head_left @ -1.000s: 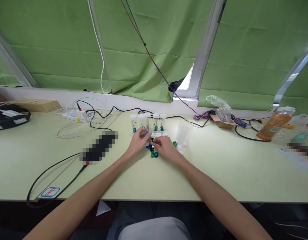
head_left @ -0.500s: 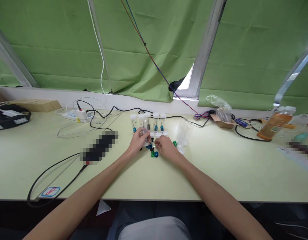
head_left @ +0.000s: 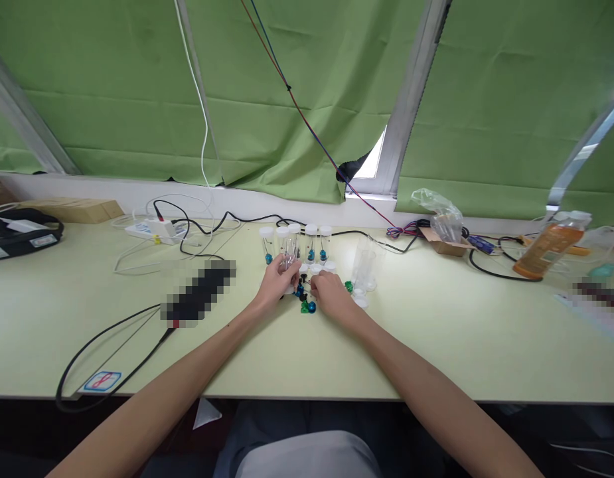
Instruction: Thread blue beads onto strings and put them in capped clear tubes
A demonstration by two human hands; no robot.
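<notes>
My left hand [head_left: 275, 285] is wrapped around a clear plastic tube [head_left: 291, 249] above the table. Close on its right, my right hand [head_left: 330, 293] has its fingers curled together; what they pinch, if anything, is too small to make out. Between and below the hands lie small blue, black and green parts [head_left: 307, 307]. Behind them stands a row of clear tubes with white caps [head_left: 310, 243], holding blue or dark pieces. Several loose white caps [head_left: 328, 265] sit in front of that row.
Clear tubes [head_left: 365, 264] stand right of my right hand, with white caps and a green part [head_left: 348, 286] beside them. A blurred black device [head_left: 200, 292] with a cable lies left. Farther right are a small cardboard box [head_left: 443, 244] and an orange drink bottle [head_left: 551, 247].
The tube in my left hand has tilted slightly. My right hand has shifted a little to the right, its fingers still curled.
</notes>
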